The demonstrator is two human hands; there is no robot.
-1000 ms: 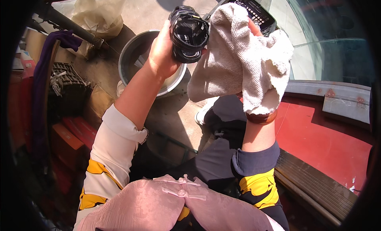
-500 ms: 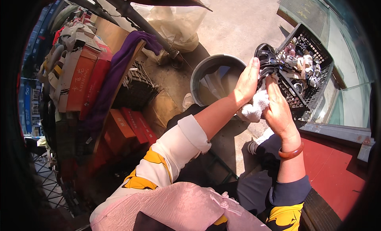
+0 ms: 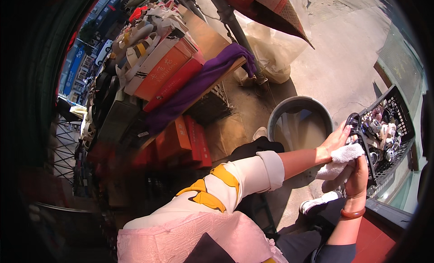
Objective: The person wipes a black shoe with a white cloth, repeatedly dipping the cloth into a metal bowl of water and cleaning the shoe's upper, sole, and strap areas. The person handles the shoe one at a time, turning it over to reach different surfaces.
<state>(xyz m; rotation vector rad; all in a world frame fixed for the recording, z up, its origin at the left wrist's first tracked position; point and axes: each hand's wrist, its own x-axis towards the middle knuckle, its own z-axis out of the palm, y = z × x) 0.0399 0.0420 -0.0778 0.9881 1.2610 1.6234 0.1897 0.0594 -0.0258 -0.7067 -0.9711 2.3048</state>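
Left hand [image 3: 334,144]: gripped black shoe [image 3: 354,123], just right of grey basin [image 3: 272,123]. Right hand [image 3: 359,178]: grasped white cloth [image 3: 346,154], apparently against shoe, contact part-hidden. Farther right of basin: black crate [image 3: 406,120] held sandals [image 3: 384,132]. Left of basin: purple cloth [image 3: 203,83] lay draped.

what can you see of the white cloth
The white cloth looks like nubby towelling, bunched and folded, bright where sunlit and greyer in shade. The right hand holds it just below the black shoe, close beside the left hand. Whether it touches the shoe is hard to tell.
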